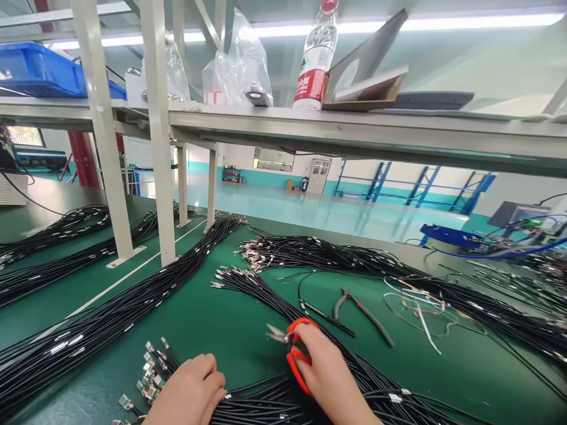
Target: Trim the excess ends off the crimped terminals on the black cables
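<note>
My right hand is closed around the red-handled scissors, whose short blades point left and stand a little apart over the green mat. To the left, my left hand has its fingers curled on a bundle of black cables near the bottom edge. Small metal-and-green connectors on cable ends stick out beyond that hand. How many cables its fingers grip is hidden. Behind the scissors, another black cable bundle runs diagonally, its bare-looking tips toward the upper left.
Cutting pliers with dark grey handles lie right of centre. Beside them are loose white and tan strips. Long cable bundles stretch along the left and another at the back. A shelf on white posts spans above, holding a bottle.
</note>
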`<state>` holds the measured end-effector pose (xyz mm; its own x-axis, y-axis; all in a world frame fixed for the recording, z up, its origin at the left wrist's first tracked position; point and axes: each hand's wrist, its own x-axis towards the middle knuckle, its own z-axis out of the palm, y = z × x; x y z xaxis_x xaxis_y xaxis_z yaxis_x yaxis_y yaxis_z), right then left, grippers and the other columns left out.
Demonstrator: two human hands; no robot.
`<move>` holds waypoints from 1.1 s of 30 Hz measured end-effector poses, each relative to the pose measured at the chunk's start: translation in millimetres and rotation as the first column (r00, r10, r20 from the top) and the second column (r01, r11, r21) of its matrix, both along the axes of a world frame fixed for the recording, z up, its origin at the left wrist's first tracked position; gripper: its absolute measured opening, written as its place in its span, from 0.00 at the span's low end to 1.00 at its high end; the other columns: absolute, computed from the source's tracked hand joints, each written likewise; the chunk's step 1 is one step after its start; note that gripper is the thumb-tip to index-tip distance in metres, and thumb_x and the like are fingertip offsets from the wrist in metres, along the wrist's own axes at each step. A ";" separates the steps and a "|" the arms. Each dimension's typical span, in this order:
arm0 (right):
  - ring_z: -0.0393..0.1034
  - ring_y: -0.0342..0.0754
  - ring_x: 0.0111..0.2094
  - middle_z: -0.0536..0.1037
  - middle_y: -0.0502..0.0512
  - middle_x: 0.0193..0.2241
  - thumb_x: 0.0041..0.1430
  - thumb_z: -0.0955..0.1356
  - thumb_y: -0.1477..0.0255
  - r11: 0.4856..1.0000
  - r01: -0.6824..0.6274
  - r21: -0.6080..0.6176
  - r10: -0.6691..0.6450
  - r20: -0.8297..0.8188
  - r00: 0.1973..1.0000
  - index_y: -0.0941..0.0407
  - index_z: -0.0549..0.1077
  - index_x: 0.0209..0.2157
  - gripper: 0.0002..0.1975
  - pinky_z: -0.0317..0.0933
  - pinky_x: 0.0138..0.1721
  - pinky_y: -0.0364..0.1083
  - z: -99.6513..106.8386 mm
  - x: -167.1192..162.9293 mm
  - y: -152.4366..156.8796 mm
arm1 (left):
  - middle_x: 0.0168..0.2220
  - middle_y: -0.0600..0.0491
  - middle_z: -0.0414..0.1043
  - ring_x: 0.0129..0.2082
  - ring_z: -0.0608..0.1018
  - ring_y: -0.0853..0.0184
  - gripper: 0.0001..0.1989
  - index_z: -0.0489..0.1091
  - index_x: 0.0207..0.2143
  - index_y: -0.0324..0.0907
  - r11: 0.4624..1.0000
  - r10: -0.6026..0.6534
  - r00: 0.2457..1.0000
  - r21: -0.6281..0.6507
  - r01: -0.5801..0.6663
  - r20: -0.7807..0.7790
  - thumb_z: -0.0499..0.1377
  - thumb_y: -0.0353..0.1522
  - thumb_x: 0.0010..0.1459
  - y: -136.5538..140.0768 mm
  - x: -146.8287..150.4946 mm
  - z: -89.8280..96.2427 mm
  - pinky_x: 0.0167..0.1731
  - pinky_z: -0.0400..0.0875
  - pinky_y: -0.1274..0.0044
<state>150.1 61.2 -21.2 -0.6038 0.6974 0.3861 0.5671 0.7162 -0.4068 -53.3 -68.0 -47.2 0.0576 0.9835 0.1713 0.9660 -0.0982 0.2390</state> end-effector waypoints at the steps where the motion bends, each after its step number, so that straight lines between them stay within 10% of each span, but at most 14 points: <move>1: 0.65 0.46 0.31 0.71 0.53 0.29 0.46 0.60 0.83 0.994 0.079 0.080 -0.079 0.004 0.997 0.56 0.63 0.28 0.09 0.59 0.33 0.43 -1.8 2.9 9.0 | 0.31 0.50 0.68 0.31 0.71 0.66 0.13 0.69 0.29 0.42 1.000 -0.004 1.000 -0.003 0.004 0.021 0.45 0.28 0.57 -0.7 -0.9 -1.2 0.32 0.65 0.77; 8: 0.67 0.51 0.32 0.74 0.54 0.27 0.45 0.61 0.84 0.939 0.230 0.256 -0.267 0.120 0.956 0.56 0.66 0.30 0.11 0.60 0.32 0.46 -13.2 8.9 40.7 | 0.29 0.51 0.70 0.33 0.70 0.63 0.10 0.69 0.23 0.40 0.992 0.021 0.994 -0.125 -0.008 0.103 0.51 0.29 0.52 12.3 1.6 22.8 0.33 0.62 0.74; 17: 0.69 0.50 0.31 0.73 0.55 0.28 0.48 0.60 0.78 0.947 0.316 0.049 -0.317 0.015 0.948 0.56 0.65 0.31 0.07 0.61 0.30 0.46 -16.0 10.7 44.5 | 0.24 0.53 0.71 0.24 0.70 0.67 0.12 0.74 0.24 0.40 0.991 0.034 0.889 -0.131 0.030 0.457 0.52 0.36 0.48 72.1 2.0 25.5 0.23 0.58 0.79; 23: 0.69 0.49 0.31 0.74 0.53 0.28 0.46 0.60 0.78 0.946 0.320 0.047 -0.318 -0.053 0.947 0.55 0.63 0.29 0.07 0.61 0.31 0.46 -12.4 12.1 35.8 | 0.25 0.52 0.72 0.26 0.71 0.65 0.11 0.73 0.24 0.41 0.998 0.028 0.902 -0.057 -0.004 0.430 0.51 0.30 0.48 111.2 -3.3 28.3 0.26 0.59 0.78; 33: 0.69 0.48 0.28 0.73 0.53 0.28 0.49 0.59 0.77 0.950 0.310 -0.036 -0.311 -0.049 0.949 0.55 0.63 0.31 0.06 0.60 0.29 0.45 -14.5 10.0 34.7 | 0.30 0.49 0.71 0.31 0.72 0.62 0.15 0.70 0.26 0.42 0.983 -0.023 0.999 -0.180 0.029 0.036 0.45 0.29 0.56 8.1 -2.6 9.2 0.29 0.63 0.75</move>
